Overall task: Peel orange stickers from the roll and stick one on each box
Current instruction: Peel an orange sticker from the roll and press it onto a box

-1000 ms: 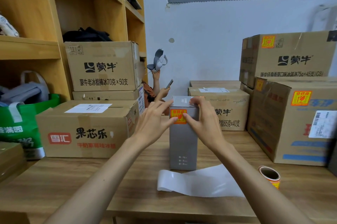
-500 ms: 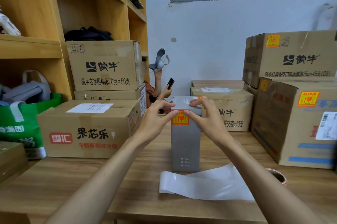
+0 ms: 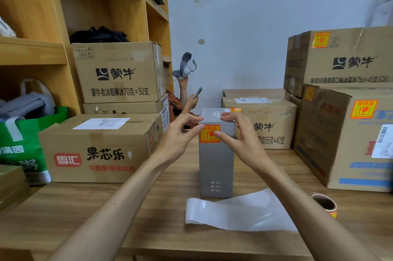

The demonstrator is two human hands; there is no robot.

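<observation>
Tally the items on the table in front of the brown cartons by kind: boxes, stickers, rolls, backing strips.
Grey box: 1
Orange sticker on its front: 1
Sticker roll: 1
Backing strip: 1
Total: 4

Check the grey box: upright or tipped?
Upright. The grey box stands on its narrow end on the table, orange sticker on its front face.

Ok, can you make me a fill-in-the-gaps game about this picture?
The square orange sticker is stuck near the ____ of the tall grey cardboard box. The thumb of the right hand presses that ____. The sticker roll with a brown cardboard core stands on the wooden table, on the person's ____ side.
Missing words: top, sticker, right.
</observation>
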